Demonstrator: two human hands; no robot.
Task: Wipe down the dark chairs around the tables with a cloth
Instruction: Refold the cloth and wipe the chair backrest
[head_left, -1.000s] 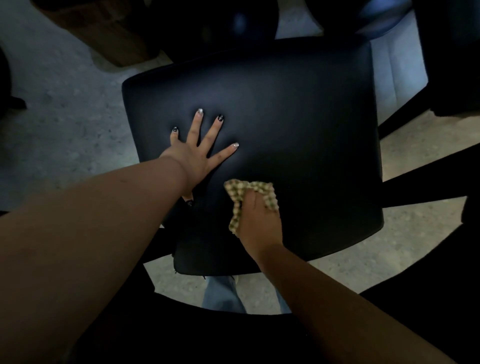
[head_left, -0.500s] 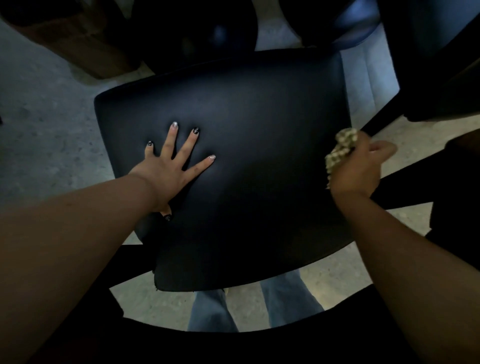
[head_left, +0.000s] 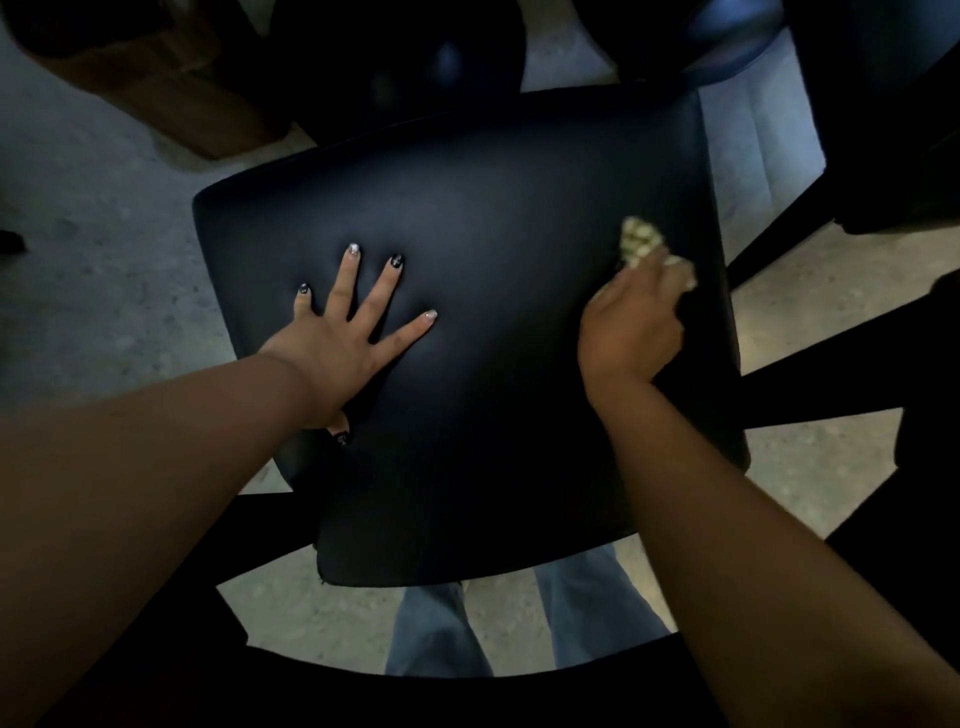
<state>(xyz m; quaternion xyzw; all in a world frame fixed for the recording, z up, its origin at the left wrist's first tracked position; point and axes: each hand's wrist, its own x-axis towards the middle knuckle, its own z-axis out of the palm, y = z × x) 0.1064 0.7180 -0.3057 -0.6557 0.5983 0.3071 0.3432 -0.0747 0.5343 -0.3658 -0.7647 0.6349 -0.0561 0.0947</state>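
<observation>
A dark padded chair seat (head_left: 493, 223) fills the middle of the view. My left hand (head_left: 343, 343) lies flat on its left half with fingers spread and straight. My right hand (head_left: 636, 322) grips a bunched checked cloth (head_left: 641, 241) and holds it against the seat near the right edge. The cloth sticks out beyond my fingers; the rest of it is hidden under my hand.
Other dark chairs (head_left: 883, 104) stand at the back and right, and a brown box (head_left: 171, 78) sits on the floor at the upper left. The chair's curved dark back rail (head_left: 363, 691) runs along the bottom, with my jeans (head_left: 441, 634) seen behind it. Speckled floor (head_left: 93, 234) surrounds the chair.
My right hand swept the cloth from the seat's near middle out past the right edge, then back onto the seat near that edge. My left hand stayed flat in place.
</observation>
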